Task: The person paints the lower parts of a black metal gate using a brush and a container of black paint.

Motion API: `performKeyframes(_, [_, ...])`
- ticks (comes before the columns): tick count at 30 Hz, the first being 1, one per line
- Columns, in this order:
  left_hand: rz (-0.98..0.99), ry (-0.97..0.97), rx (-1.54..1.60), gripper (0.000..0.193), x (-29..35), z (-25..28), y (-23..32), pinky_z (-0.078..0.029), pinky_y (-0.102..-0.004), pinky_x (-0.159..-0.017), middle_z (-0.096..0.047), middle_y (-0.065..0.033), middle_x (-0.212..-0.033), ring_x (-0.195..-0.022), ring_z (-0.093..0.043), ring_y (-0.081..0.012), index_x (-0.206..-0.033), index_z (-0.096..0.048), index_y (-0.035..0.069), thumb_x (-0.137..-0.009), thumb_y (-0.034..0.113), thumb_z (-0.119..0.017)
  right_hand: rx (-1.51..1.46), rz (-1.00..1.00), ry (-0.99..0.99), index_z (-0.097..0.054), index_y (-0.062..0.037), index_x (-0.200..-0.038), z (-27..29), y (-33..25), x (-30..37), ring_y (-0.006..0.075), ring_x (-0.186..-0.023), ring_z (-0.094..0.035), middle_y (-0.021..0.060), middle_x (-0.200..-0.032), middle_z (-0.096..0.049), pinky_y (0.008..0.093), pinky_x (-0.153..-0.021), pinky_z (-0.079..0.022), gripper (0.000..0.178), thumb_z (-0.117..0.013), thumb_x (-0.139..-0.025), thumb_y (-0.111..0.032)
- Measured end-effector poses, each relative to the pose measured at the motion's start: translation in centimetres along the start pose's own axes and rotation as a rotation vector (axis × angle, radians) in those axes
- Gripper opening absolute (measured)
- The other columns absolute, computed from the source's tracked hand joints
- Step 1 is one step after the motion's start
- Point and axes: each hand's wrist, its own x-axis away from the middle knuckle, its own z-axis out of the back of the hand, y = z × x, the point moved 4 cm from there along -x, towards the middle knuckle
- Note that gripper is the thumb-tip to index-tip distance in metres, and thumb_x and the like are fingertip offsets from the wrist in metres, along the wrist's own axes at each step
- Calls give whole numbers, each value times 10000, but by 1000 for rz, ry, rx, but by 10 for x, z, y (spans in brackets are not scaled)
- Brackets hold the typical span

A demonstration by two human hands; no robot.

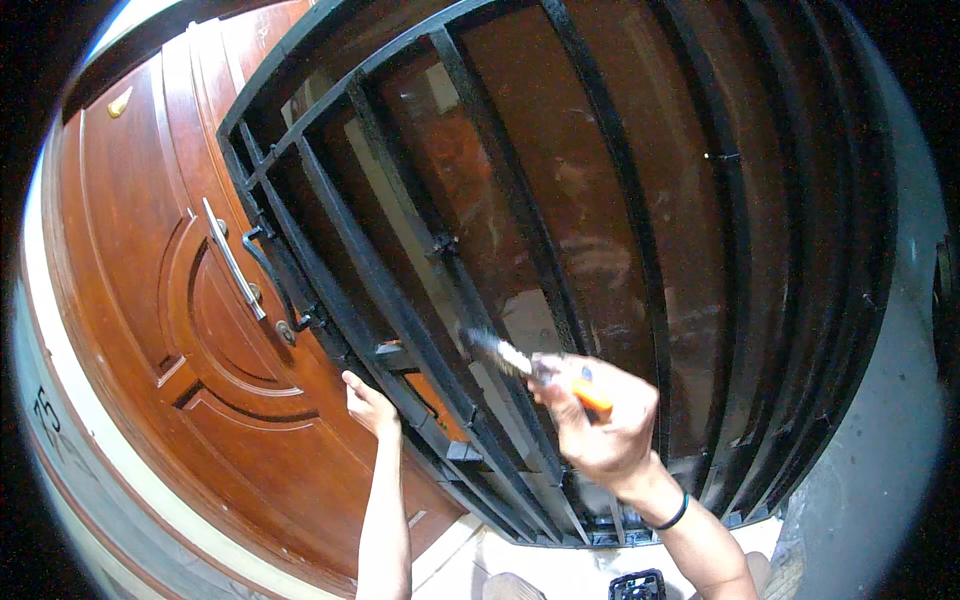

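My right hand is closed around a paintbrush with pale bristles, a dark tip and an orange handle. The brush points up and left, in front of the black bars of a metal gate; whether its tip touches a bar I cannot tell. At the gate's left edge, below its handle, my left hand grips the frame with the thumb up; its other fingers are mostly hidden. Close to that hand, an orange patch shows between the bars beside the lock area. Glossy brown panels back the bars.
Behind the gate's left edge stands a carved wooden door with a long silver handle. A black tray sits on the pale floor at the bottom, near my knees. A grey wall rises at the right.
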Motion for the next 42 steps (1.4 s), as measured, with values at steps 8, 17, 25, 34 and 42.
performKeyframes(8, [-3, -35, 29, 747, -4, 5, -1, -482, -450, -883, -707, -290, -1050, -945, -654, -417, -1186, -650, -99, -1058, 574, -350, 260, 735, 18, -690, 31, -994, -44, -51, -83, 252, -753, -665, 126, -876, -686, 327, -663, -563, 230, -745, -867, -153])
performKeyframes(17, [-7, -112, -27, 729, -6, 14, -1, -474, -453, -803, -708, -267, -904, -839, -657, -408, -1018, -668, -89, -1069, 557, -334, 373, 618, -502, -681, -14, -916, -48, -94, -103, 250, -666, -668, 82, -760, -654, 312, -603, -552, 205, -816, -805, -122])
performKeyframes(25, [-56, -25, 69, 663, -3, 7, 4, -436, -453, -649, -613, -238, -691, -642, -582, -338, -906, -638, -74, -1064, 523, -398, 473, 557, -497, -702, -5, -901, -75, -109, -211, 158, -603, -637, 81, -676, -640, 277, -542, -503, 228, -673, -983, -215])
performKeyframes(34, [4, -72, 63, 634, -7, 15, 6, -453, -479, -612, -639, -246, -676, -619, -636, -364, -964, -677, -61, -1042, 526, -452, 431, 477, -599, -670, -11, -814, -80, -104, -204, 320, -544, -594, 179, -628, -586, 353, -524, -462, 275, -684, -959, -245])
performKeyframes(42, [-49, 14, 81, 616, -6, 12, -2, -430, -447, -570, -621, -206, -629, -577, -613, -324, -930, -676, -53, -1039, 517, -470, 605, 923, -598, -696, -54, -1002, -77, -116, -111, 235, -684, -688, 77, -808, -696, 335, -612, -561, 210, -786, -820, -111])
